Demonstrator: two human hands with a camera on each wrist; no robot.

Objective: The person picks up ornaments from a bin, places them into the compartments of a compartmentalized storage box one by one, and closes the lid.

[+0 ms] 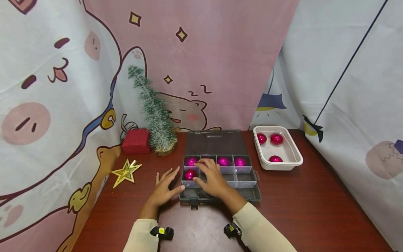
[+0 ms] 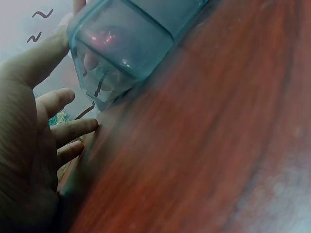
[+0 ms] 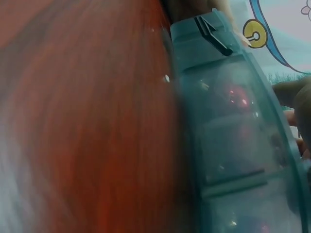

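Note:
A clear divided organizer case (image 1: 217,184) with a raised dark lid (image 1: 216,143) lies on the table. Shiny pink Christmas balls sit in its back row, including one at the right (image 1: 240,161) and one beside it (image 1: 224,161). Another ball (image 1: 190,174) is in the front-left compartment. Above the case's left part is my right hand (image 1: 214,178), fingers loosely bent and thumb close to that front ball; it hides part of the compartments. My left hand (image 1: 164,190), fingers spread, has its thumb at the case's left edge (image 2: 82,53).
At the right stands a white tub (image 1: 294,162) with three pink balls. To the left are a gold star (image 1: 126,173), a red box (image 1: 136,141) and a small frosted tree (image 1: 157,119) that leans left. Printed fabric (image 1: 220,63) hangs behind the table.

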